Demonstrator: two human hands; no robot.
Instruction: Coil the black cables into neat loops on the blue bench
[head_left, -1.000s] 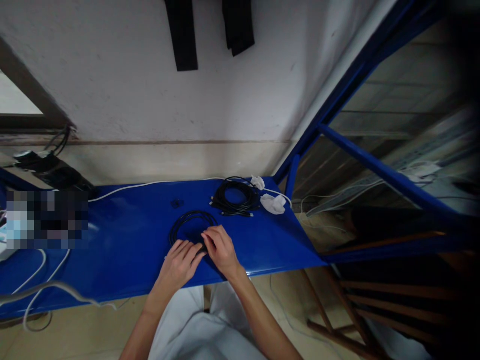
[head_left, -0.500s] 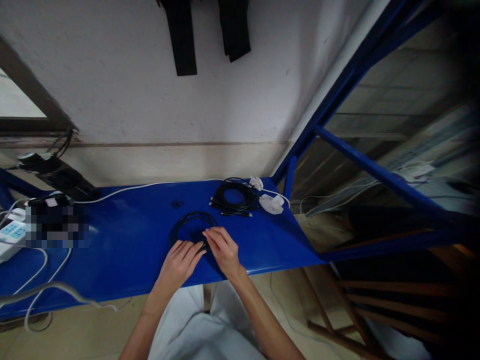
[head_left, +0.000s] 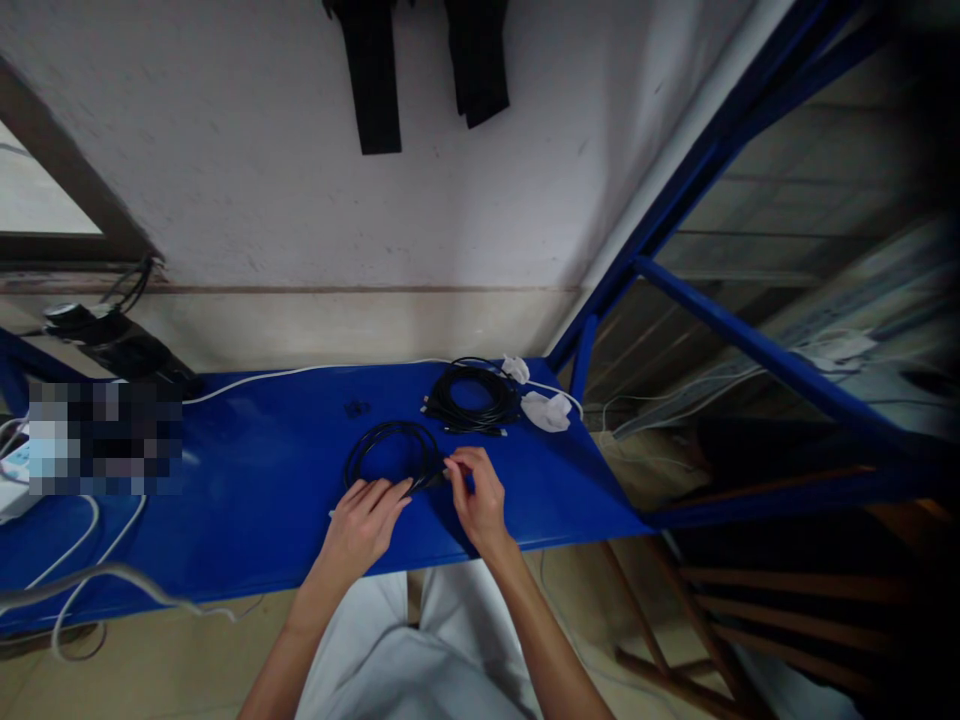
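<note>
A thin black cable [head_left: 392,428] lies in a loose coil near the front of the blue table [head_left: 262,480]. My left hand [head_left: 365,525] is closed on the near side of the coil, fingers bent over it. My right hand [head_left: 476,495] pinches a cable end at the coil's right side. A light-coloured tip shows at the left of my left hand. Beyond the coil, a thicker bundle of black cables [head_left: 442,412] with metal plugs rests on the table. Small black pieces [head_left: 358,408] lie left of that bundle.
Crumpled white pieces [head_left: 546,411] and a white cord are at the table's back right. A white power strip [head_left: 15,490], white cables and a black cylinder [head_left: 131,350] occupy the left. Blue frame bars [head_left: 750,340] rise at the right, above a wooden chair [head_left: 780,575].
My right hand has moved to the right, away from my left hand, drawing the cable end with it. My left hand stays at the coil's near side.
</note>
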